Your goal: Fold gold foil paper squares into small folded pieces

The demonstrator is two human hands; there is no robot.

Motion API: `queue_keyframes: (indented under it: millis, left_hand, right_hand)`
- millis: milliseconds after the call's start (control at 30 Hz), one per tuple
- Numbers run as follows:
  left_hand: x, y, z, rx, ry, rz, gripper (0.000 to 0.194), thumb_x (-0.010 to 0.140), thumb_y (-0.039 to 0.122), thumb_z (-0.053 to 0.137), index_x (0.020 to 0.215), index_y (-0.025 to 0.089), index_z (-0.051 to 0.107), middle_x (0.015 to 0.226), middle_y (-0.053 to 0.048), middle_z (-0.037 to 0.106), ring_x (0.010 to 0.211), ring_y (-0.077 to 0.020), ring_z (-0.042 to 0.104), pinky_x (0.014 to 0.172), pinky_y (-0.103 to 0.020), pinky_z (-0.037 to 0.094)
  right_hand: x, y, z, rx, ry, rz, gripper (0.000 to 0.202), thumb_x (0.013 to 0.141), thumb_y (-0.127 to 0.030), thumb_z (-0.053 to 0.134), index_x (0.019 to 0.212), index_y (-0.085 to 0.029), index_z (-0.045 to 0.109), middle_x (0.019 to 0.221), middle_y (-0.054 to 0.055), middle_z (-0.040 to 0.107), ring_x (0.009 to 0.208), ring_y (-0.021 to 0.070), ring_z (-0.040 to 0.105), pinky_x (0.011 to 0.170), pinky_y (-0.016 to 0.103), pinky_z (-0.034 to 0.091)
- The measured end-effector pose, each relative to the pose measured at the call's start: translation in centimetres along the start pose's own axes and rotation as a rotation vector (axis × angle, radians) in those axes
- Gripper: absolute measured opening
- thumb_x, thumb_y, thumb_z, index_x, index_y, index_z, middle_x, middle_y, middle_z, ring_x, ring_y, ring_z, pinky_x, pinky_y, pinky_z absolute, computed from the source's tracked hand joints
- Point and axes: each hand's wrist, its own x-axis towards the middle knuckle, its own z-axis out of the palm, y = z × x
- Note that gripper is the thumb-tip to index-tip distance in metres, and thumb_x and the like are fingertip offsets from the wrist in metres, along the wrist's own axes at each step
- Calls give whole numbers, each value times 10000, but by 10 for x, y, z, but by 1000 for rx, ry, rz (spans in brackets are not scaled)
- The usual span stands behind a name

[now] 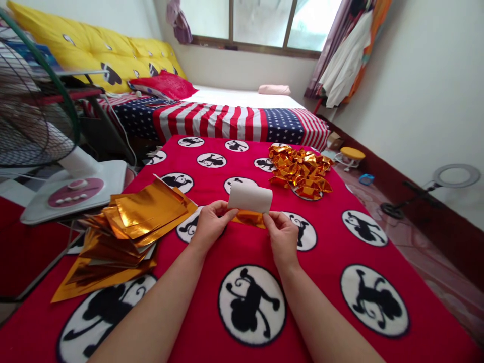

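A sheet of foil paper (250, 197), white on one side and gold on the other, is held between both hands above the red cloth. Its white side curls up, and a gold strip shows along the lower edge. My left hand (214, 222) pinches the left end of the sheet. The right end is pinched by my right hand (282, 233). To the left lies a loose stack of gold foil sheets (147, 209). Folded gold foil pieces (302, 169) are heaped at the back right of the table.
The table has a red cloth (317, 302) with round monkey patterns. A fan (68, 166) stands at the left. Behind is a bed with a striped cover (212, 120). A yellow stool (352, 153) and a ring light (456, 175) are on the right.
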Motion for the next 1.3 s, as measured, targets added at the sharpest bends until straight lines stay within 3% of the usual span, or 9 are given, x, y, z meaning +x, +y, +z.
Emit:
queue_keyframes:
  millis: [167, 367, 567, 667, 767, 1033, 1300]
  left_hand:
    - [-1, 6, 0, 123, 73, 37, 224, 748, 355, 703, 669, 147, 671, 574, 25, 582, 531, -82, 494, 513, -186, 372]
    - [-2, 3, -1, 229, 122, 68, 228, 756, 362, 692, 678, 148, 708, 592, 1, 619, 559, -110, 541, 536, -204, 402]
    - [-2, 4, -2, 173, 103, 62, 243, 744, 388, 706, 714, 147, 723, 628, -11, 656, 578, -121, 570, 550, -208, 426]
    - [-2, 5, -2, 154, 75, 47, 251, 740, 392, 710, 701, 144, 709, 627, -12, 655, 576, -116, 571, 544, -202, 428]
    - [-2, 6, -1, 146, 65, 32, 253, 727, 389, 723, 693, 141, 690, 641, -20, 661, 581, -115, 580, 546, -198, 437]
    - [-3, 10, 3, 24, 120, 9, 269, 735, 364, 719, 877, 189, 572, 490, 75, 536, 439, -75, 485, 439, -156, 323]
    - [-1, 9, 3, -27, 155, 14, 303, 720, 380, 730, 907, 195, 581, 540, 65, 591, 493, -97, 565, 490, -173, 403]
  right_hand:
    - [1, 0, -2, -21, 1, 24, 234, 770, -389, 686, 770, -154, 689, 652, -2, 650, 553, 113, 523, 531, 236, 407]
    - [1, -3, -3, -81, -18, 4, 245, 764, -399, 696, 717, -161, 667, 615, -10, 610, 555, 114, 498, 530, 237, 378]
    - [1, -1, -5, -40, -71, 18, 247, 778, -410, 694, 740, -169, 654, 627, -17, 599, 563, 113, 506, 535, 233, 388]
    - [0, 0, -5, 59, -125, 39, 240, 769, -388, 714, 846, -172, 643, 708, -4, 642, 631, 129, 580, 596, 243, 451]
    - [0, 0, -3, 106, -123, 44, 369, 748, -346, 740, 1041, -189, 581, 748, -9, 665, 690, 150, 631, 655, 267, 496]
    - [-2, -4, -1, 62, -97, 38, 514, 739, -306, 736, 1171, -215, 474, 619, -92, 549, 529, 102, 536, 514, 208, 429]
    - [-4, -7, 1, 118, -175, 97, 821, 719, -287, 741, 1422, -231, 320, 601, -106, 535, 532, 115, 545, 542, 235, 470]
